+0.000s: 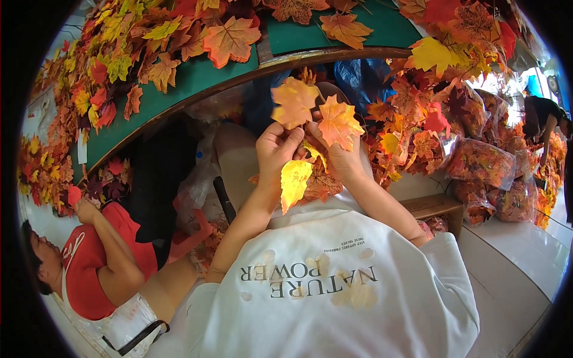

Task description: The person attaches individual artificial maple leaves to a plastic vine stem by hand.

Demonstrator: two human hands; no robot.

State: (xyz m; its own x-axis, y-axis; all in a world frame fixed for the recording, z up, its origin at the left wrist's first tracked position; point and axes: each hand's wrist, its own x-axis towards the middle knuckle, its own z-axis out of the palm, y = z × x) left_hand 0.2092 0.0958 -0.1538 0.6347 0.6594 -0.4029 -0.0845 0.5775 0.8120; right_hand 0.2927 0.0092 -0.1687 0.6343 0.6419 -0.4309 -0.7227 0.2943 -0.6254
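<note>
A: Where is the spray [339,121]?
B: In front of the chest, over the lap, between both hands: two orange leaves stand up, and a yellow one hangs below the left fingers.
A: And the hands?
B: The left hand [276,146] pinches it between thumb and fingers; the right hand [340,160] pinches just beside. The leaves cover some fingertips, so I can't tell which stem each one grips.
A: What stands in the way?
B: The green table [209,83] curves across beyond the hands, with loose leaves [230,40] piled on it, some near its edge. Past the right hand, a heap [412,131] of orange, red and yellow leaves hangs close. Blue plastic [358,80] shows under the table, behind the spray.
A: Any containers?
B: Clear bags [482,162] are stacked at the right, full of orange and red leaves. A cardboard box [433,207] sits near the right elbow; I can't make out its contents.
A: Anyone close?
B: A co-worker [113,256] in red sits at the left, one raised hand at a red leaf [74,195]. Another person [540,116] in dark clothes bends at the far right, beyond the bags.
</note>
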